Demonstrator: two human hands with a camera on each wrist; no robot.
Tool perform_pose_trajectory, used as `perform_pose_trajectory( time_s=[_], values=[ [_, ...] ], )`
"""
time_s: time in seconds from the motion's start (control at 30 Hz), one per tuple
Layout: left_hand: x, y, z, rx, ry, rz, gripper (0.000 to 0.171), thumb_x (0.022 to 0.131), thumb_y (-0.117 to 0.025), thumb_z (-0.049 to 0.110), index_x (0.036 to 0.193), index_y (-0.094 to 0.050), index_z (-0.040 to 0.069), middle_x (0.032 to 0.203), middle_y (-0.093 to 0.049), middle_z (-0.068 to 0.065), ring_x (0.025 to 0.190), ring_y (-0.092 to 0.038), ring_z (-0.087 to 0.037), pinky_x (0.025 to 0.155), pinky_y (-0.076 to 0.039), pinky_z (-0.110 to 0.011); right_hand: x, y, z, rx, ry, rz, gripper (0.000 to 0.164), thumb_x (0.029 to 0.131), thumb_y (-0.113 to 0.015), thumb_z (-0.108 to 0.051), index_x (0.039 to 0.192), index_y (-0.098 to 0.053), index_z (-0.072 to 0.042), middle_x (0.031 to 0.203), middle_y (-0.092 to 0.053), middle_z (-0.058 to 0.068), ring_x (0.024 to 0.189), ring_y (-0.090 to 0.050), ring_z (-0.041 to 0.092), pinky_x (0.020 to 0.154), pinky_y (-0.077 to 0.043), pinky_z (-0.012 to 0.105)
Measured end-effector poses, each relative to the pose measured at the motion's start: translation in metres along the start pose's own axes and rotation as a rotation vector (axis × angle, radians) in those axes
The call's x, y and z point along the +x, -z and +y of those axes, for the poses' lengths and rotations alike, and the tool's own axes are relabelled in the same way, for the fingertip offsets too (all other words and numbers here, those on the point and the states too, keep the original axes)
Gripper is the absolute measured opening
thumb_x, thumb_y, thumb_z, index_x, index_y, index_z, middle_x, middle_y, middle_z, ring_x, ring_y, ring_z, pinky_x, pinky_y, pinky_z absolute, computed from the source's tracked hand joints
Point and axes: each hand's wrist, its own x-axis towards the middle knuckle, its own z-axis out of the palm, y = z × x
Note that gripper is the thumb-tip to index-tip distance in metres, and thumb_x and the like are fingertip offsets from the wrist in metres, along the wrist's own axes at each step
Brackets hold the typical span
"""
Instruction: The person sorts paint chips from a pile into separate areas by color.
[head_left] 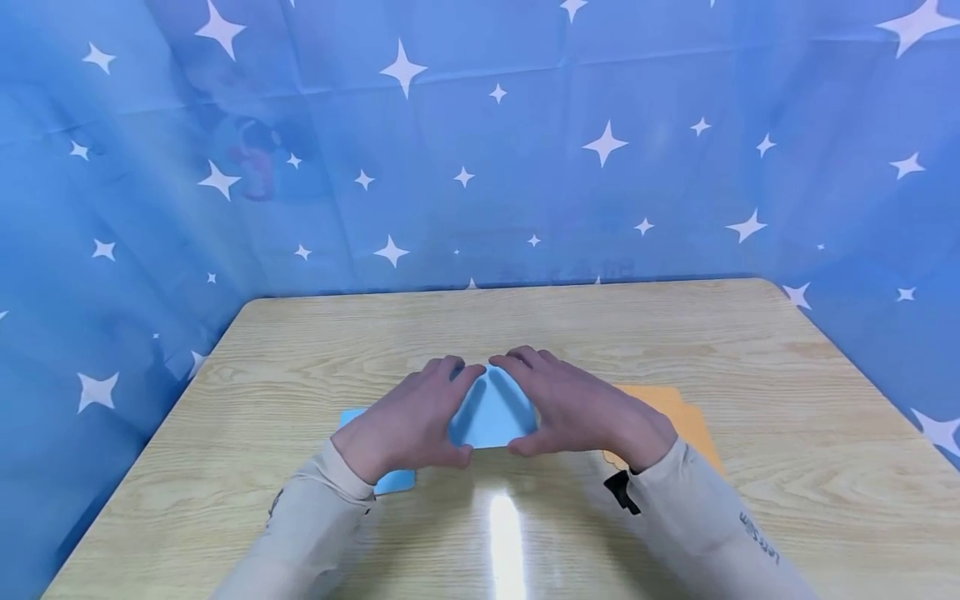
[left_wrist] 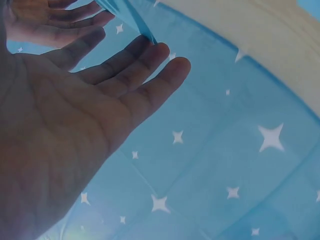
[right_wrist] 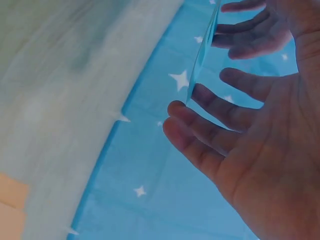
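A light blue paper sheet [head_left: 491,417] spans the gap between the two hands in the head view. My left hand [head_left: 420,412] holds its left side, thumb at the near edge and curved fingers at the far edge. On the opposite side my right hand [head_left: 573,404] grips it the same way. Both wrist views show the sheet [right_wrist: 202,55] nearly edge-on, with fingertips right at its edge. The left palm [left_wrist: 65,120] faces the sheet. Dark finger shadows fall across the blue surface.
Under the left wrist lies another blue piece [head_left: 396,481], partly hidden. Orange paper [head_left: 667,408] with a scalloped edge lies beneath the right wrist. The wooden table [head_left: 300,333] backs onto a blue star-patterned curtain [head_left: 487,208].
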Motion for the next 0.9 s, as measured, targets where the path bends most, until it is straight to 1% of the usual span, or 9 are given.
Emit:
perform_pose_trajectory(
  time_s=[0.1,0.23,0.4,0.57,0.67,0.8,0.9],
  values=[
    [-0.007,0.009,-0.005,0.001,0.028,-0.005,0.085,0.076,-0.086,0.031,0.147,-0.046,0.006,0.137,-0.053,-0.018,0.118,-0.053,-0.033,0.091,-0.053,-0.046,0.008,0.003,-0.007,0.013,0.017,0.003,0.089,0.08,-0.086,-0.035,0.153,-0.04,-0.009,0.143,-0.05,0.009,0.114,-0.053,0.023,0.091,-0.051,0.042],
    [-0.021,0.017,-0.014,0.009,0.08,-0.017,0.087,0.076,-0.086,0.03,0.149,-0.045,0.006,0.141,-0.051,-0.018,0.121,-0.052,-0.034,0.092,-0.052,-0.049,0.023,0.001,-0.021,0.029,0.032,0.0,0.089,0.08,-0.084,-0.039,0.153,-0.041,-0.012,0.141,-0.051,0.007,0.113,-0.053,0.021,0.09,-0.051,0.041],
    [-0.045,0.021,-0.031,0.002,0.109,-0.015,0.084,0.076,-0.085,0.026,0.148,-0.046,0.005,0.14,-0.052,-0.018,0.119,-0.053,-0.033,0.091,-0.052,-0.051,0.044,-0.01,-0.039,0.016,0.045,-0.02,0.09,0.08,-0.083,-0.043,0.154,-0.041,-0.014,0.14,-0.053,0.006,0.111,-0.054,0.022,0.088,-0.052,0.04],
    [-0.068,0.024,-0.049,-0.016,0.135,-0.019,0.083,0.076,-0.085,0.022,0.147,-0.047,0.004,0.139,-0.051,-0.018,0.113,-0.054,-0.031,0.085,-0.053,-0.047,0.066,-0.024,-0.059,-0.029,0.05,-0.047,0.091,0.08,-0.083,-0.047,0.154,-0.041,-0.015,0.14,-0.053,0.003,0.112,-0.053,0.021,0.089,-0.053,0.037],
    [-0.076,0.027,-0.057,-0.015,0.151,-0.022,0.083,0.076,-0.086,0.022,0.146,-0.047,0.004,0.14,-0.051,-0.019,0.114,-0.054,-0.033,0.084,-0.054,-0.047,0.078,-0.03,-0.069,-0.062,0.041,-0.061,0.092,0.08,-0.081,-0.049,0.155,-0.039,-0.017,0.142,-0.051,0.002,0.113,-0.052,0.019,0.091,-0.052,0.036],
    [-0.085,0.031,-0.065,-0.009,0.167,-0.018,0.083,0.075,-0.088,0.021,0.145,-0.047,0.003,0.139,-0.051,-0.02,0.113,-0.055,-0.034,0.083,-0.055,-0.047,0.088,-0.035,-0.078,-0.069,0.036,-0.065,0.092,0.081,-0.081,-0.049,0.156,-0.038,-0.018,0.143,-0.051,0.001,0.114,-0.052,0.019,0.091,-0.052,0.035],
    [-0.091,0.029,-0.069,-0.008,0.174,-0.018,0.083,0.075,-0.089,0.021,0.144,-0.048,0.002,0.138,-0.052,-0.02,0.111,-0.055,-0.034,0.082,-0.055,-0.047,0.094,-0.04,-0.083,-0.071,0.034,-0.072,0.092,0.081,-0.082,-0.05,0.156,-0.039,-0.018,0.142,-0.051,0.002,0.113,-0.052,0.019,0.091,-0.052,0.035]
  ],
)
